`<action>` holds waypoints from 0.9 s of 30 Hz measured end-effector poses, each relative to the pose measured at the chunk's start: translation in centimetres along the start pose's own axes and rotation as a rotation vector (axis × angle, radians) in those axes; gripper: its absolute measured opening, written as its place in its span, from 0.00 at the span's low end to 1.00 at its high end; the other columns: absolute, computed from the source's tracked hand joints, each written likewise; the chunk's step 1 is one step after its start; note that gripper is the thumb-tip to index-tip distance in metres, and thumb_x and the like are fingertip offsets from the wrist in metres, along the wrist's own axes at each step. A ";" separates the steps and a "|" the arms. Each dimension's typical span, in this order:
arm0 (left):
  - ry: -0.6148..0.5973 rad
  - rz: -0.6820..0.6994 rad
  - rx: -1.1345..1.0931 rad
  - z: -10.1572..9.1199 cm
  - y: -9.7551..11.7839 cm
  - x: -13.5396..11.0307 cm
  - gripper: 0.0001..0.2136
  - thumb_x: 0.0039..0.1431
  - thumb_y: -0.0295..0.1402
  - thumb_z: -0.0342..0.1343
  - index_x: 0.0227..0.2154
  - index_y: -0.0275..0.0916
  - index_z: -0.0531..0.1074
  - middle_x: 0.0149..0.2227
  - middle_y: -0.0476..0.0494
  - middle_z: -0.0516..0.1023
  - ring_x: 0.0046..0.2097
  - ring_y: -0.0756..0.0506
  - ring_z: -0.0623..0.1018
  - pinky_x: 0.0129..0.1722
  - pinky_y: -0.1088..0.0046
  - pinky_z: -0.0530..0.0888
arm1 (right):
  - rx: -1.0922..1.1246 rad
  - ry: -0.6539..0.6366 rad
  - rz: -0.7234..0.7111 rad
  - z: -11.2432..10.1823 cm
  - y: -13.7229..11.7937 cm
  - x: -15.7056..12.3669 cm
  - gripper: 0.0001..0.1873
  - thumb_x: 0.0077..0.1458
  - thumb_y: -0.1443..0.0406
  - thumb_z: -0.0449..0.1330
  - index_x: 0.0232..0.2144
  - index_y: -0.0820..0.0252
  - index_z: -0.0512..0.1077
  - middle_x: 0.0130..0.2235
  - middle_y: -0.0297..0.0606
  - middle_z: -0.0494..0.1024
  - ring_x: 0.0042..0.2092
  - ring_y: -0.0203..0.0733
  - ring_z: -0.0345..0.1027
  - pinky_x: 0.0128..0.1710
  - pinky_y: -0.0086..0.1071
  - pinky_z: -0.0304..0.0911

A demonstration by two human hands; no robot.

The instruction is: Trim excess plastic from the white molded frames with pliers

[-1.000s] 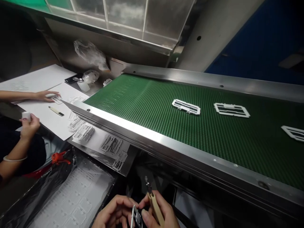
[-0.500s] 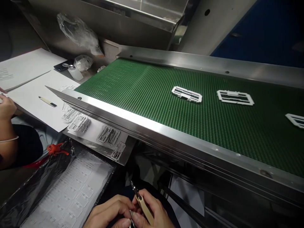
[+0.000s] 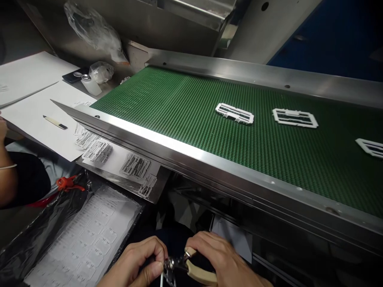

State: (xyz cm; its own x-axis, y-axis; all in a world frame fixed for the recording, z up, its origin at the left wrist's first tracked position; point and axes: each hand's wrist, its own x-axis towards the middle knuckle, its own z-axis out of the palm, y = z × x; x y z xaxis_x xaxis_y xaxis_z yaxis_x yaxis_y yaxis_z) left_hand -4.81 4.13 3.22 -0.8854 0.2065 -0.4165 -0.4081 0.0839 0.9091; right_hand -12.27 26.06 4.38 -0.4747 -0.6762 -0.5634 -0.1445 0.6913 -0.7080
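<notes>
At the bottom of the view, my left hand (image 3: 137,259) pinches a small white plastic part (image 3: 162,280), mostly hidden by the fingers. My right hand (image 3: 223,257) is wrapped around a pair of side cutters with cream handles (image 3: 201,273). Their metal jaws (image 3: 170,263) point left and meet the part at my left fingertips. Beyond my hands, white slotted plastic frames lie on the green conveyor belt (image 3: 167,107): one frame (image 3: 235,113) near the middle, a second frame (image 3: 295,118) to its right, and a third (image 3: 371,148) cut off at the right edge.
The conveyor's metal side rail (image 3: 179,149) runs between my hands and the belt. Stacked frames (image 3: 98,151) sit on a ledge at left. A lined box (image 3: 89,235) holds layered parts. A cream-handled tool (image 3: 54,122) rests on white board. Another person's arm (image 3: 7,175) is at far left.
My right hand has turned and moved right, bringing the cutters from pointing upward to pointing left at the part. My left hand still pinches it. The view has shifted slightly.
</notes>
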 end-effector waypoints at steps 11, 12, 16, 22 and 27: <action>-0.044 -0.066 0.015 0.3 1.2 -0.1 0.11 0.58 0.40 0.54 0.24 0.41 0.70 0.27 0.50 0.73 0.31 0.46 0.73 0.32 0.76 0.71 | -0.300 -0.171 0.044 -3.4 -1.8 -1.7 0.31 0.42 0.74 0.54 0.51 0.53 0.68 0.50 0.42 0.71 0.57 0.52 0.61 0.63 0.50 0.43; -0.065 -0.070 0.031 0.4 1.2 -0.1 0.11 0.59 0.41 0.53 0.25 0.41 0.68 0.28 0.49 0.73 0.32 0.46 0.72 0.33 0.76 0.70 | -0.300 -0.172 0.038 -3.5 -1.8 -1.8 0.31 0.43 0.74 0.54 0.52 0.53 0.68 0.51 0.43 0.70 0.57 0.52 0.60 0.63 0.50 0.42; -0.155 -0.132 0.072 0.4 1.4 0.1 0.13 0.62 0.43 0.46 0.26 0.41 0.64 0.30 0.49 0.69 0.34 0.46 0.70 0.36 0.75 0.66 | -0.316 -0.186 0.024 -3.9 -1.6 -2.3 0.33 0.45 0.71 0.57 0.56 0.54 0.63 0.57 0.45 0.66 0.62 0.55 0.53 0.63 0.55 0.40; -0.182 -0.136 0.077 0.7 1.7 0.4 0.14 0.63 0.44 0.45 0.27 0.41 0.64 0.30 0.49 0.68 0.34 0.46 0.69 0.36 0.75 0.64 | -0.389 -0.255 0.082 -4.5 -2.7 -2.5 0.32 0.49 0.66 0.58 0.58 0.55 0.61 0.59 0.45 0.63 0.63 0.53 0.49 0.64 0.54 0.37; -0.190 -0.079 0.122 0.8 1.8 0.2 0.14 0.64 0.42 0.44 0.29 0.41 0.66 0.31 0.49 0.70 0.34 0.46 0.71 0.37 0.76 0.65 | -0.480 -0.319 0.105 -4.9 -3.7 -2.6 0.31 0.54 0.63 0.54 0.61 0.60 0.57 0.63 0.50 0.58 0.65 0.59 0.45 0.63 0.59 0.41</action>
State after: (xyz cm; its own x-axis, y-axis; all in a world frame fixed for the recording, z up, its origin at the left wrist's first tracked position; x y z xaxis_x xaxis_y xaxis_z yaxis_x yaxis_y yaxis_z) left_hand -5.52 5.09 4.84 -0.7895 0.3731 -0.4873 -0.4339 0.2221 0.8731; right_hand -14.74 26.56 10.55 -0.2338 -0.5895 -0.7732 -0.5236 0.7464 -0.4107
